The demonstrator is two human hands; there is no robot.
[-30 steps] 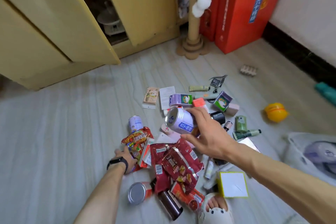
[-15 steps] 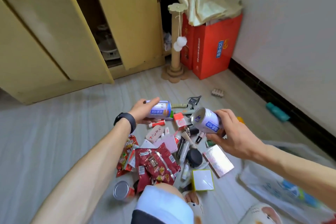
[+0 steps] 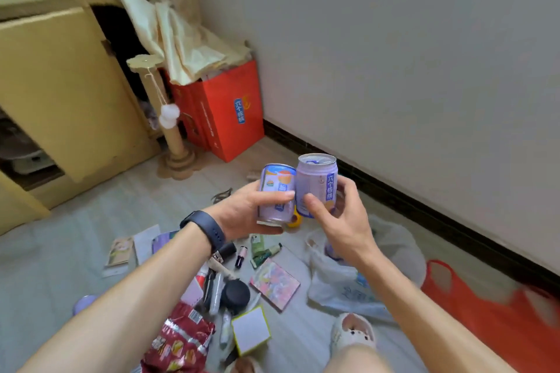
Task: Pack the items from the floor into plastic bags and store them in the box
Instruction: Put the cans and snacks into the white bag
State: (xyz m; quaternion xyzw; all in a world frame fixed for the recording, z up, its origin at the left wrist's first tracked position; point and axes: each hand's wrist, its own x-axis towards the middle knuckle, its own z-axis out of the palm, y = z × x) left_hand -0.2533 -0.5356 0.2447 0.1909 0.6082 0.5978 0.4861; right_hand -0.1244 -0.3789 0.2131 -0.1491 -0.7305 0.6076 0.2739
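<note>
I am looking into a lived-in room of a home: a yellow cupboard [image 3: 60,85] stands open against the wall, a cardboard cat scratching post [image 3: 169,118] with dangling pompoms beside it, red gift boxes [image 3: 230,118] in the corner, and snacks and cosmetics scattered over the pale floor [image 3: 91,206].

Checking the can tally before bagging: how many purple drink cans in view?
2. One purple drink can is in the left hand, the other purple can in the right hand, both upright, side by side. More may be hidden under the arms.
</note>
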